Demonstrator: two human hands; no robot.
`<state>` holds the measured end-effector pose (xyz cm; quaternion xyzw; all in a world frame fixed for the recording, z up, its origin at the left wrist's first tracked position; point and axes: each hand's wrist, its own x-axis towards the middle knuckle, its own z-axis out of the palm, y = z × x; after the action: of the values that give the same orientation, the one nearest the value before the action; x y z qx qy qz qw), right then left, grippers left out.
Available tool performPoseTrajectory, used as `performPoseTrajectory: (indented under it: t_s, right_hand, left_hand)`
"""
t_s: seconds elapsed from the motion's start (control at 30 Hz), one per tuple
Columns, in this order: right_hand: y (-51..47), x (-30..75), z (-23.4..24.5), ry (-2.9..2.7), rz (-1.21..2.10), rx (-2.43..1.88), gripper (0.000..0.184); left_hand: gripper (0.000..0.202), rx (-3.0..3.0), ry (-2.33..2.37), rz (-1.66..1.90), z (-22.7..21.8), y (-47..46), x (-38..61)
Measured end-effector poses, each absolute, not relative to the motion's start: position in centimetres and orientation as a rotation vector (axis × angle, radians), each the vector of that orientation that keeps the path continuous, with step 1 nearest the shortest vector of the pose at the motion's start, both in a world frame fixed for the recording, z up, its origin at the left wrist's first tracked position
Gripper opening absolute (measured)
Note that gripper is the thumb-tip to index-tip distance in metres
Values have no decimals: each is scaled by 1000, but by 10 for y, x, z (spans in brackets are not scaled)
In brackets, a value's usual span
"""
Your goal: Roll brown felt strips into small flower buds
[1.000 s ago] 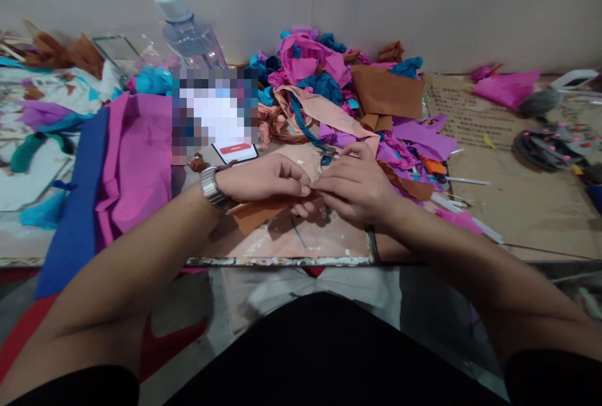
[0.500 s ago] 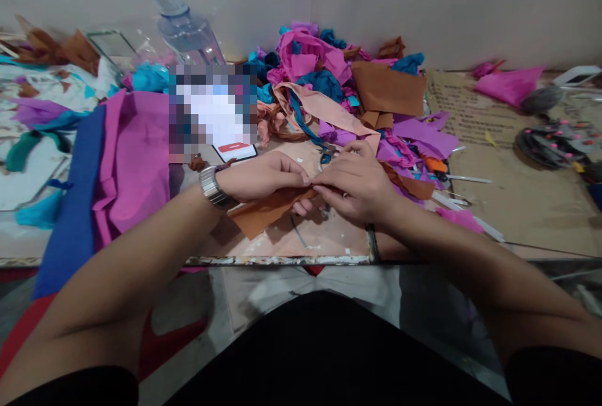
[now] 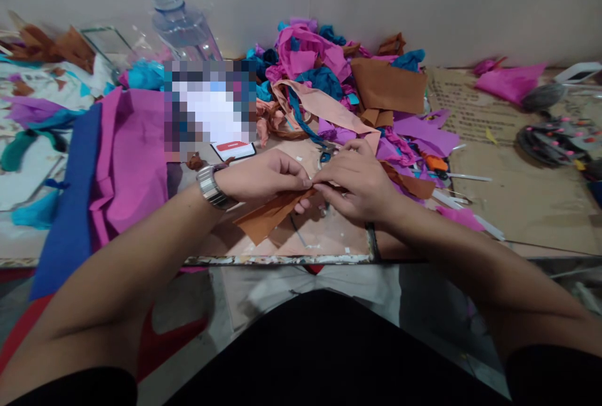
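Observation:
A strip of brown crepe paper hangs from between my two hands, its loose end angled down to the left over the table. My left hand, with a metal-banded watch at the wrist, pinches the paper's upper edge. Close against it, my right hand pinches the same paper, thumb and forefinger meeting the left fingertips. The fingers cover the pinched part, so its shape there is hidden. Just beyond the hands lie scissors, partly covered by the right hand.
A heap of pink, purple, blue and brown paper lies behind the hands. To the left stand a clear bottle, a phone and folded pink paper. At right, a dark round pin holder sits on cardboard.
The brown paper's loose end has shifted slightly down and right. Both hands keep their pinch in nearly the same place. The view has moved a little.

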<state>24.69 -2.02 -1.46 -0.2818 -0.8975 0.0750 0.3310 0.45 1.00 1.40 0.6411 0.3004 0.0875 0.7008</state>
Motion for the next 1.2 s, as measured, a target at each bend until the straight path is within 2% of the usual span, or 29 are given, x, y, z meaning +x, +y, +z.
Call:
performPoseTrajectory:
  t_s: [0.2,0.47,0.7,0.97,1.2]
  right_hand:
    - [-21,245,-14,-2430,302,-865,13]
    - [-20,240,-16,-2459,300,-914,9]
    - [-20,238,-14,-2431,433,-945,8]
    - [-19,238,-9,-2403,461,-975,6]
    - [-17,239,-7,-2341,628,-963,8]
  left_hand:
    - [33,1885,745,189,17,12,3]
    - [35,2186,862,193,18,9,3]
    - [35,2434,1011,249,20,-2,9]
    - [33,2465,1001,403,23,-5,11]
    - [25,2666,907,578,16,-7,11]
